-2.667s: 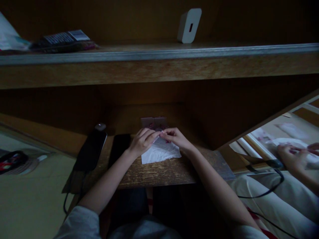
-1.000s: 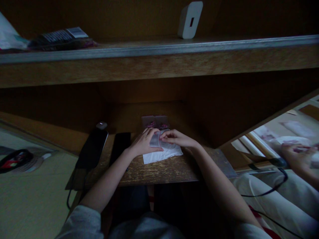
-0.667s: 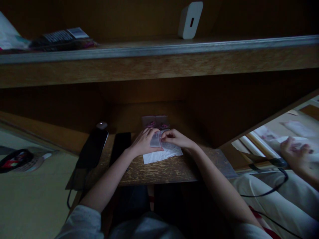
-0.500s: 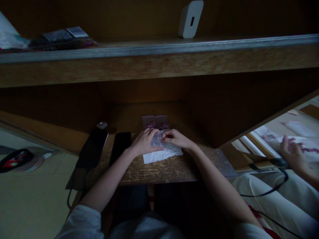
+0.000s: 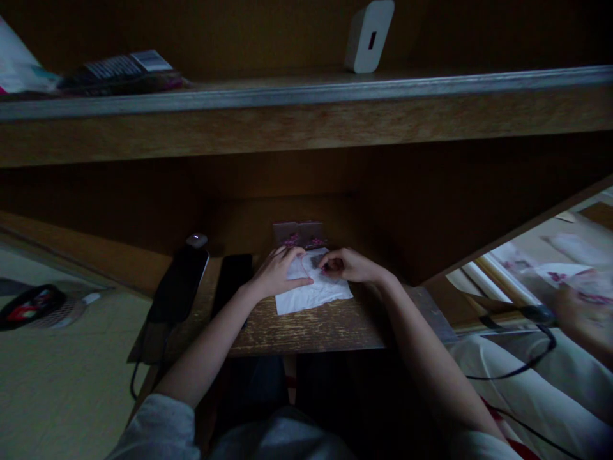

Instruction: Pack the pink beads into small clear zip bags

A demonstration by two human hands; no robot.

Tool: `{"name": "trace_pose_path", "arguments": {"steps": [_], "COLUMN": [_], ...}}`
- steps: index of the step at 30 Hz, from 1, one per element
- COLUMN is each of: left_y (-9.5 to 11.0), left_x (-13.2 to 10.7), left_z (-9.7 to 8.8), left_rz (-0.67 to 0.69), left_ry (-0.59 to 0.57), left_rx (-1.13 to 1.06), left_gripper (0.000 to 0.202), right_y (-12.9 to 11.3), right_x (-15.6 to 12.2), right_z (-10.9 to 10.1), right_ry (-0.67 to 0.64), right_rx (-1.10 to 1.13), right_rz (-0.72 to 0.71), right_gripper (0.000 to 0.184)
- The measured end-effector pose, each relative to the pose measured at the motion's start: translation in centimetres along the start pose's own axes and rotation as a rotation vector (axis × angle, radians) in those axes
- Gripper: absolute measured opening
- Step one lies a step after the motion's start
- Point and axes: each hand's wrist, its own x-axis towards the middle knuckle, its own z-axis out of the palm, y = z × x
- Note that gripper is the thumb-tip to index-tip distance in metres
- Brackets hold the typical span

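Left hand point(image 5: 276, 273) and right hand point(image 5: 347, 266) on white paper point(image 5: 316, 299)

Light, soft, easily creased; best taken at the bare front edge. Left lies flat, right fingers curl, any pinch unclear.

White paper napkin point(image 5: 313, 298) on a brown desk point(image 5: 306, 335) w/ dark streaks. Greyish card point(image 5: 299, 231) has pink flower bits. Sleeve point(image 5: 153, 428) is grey.

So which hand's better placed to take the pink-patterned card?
Probably the left: the left hand lies on the white sheet, its fingers just below the pink-patterned card. The right hand is curled on the sheet, further from it.
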Motion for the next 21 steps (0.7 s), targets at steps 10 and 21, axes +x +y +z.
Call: {"name": "trace_pose_path", "arguments": {"steps": [10,21], "left_y": [0.1,0.0], "left_x": [-0.2,-0.3], "left_z": [-0.1,0.4], "left_rz": [0.004,-0.096], "left_ry": [-0.038,-0.160], "left_rx": [0.046,0.046], "left_gripper": [0.059,0.060], "right_y": [0.5,-1.1], "right_x": [0.3,0.1], "right_z": [0.3,0.5], "right_ry": [-0.011,0.128], "right_rx": [-0.019,0.157], "right_rz": [-0.014,-0.002], "right_gripper": [0.019,0.029]}}
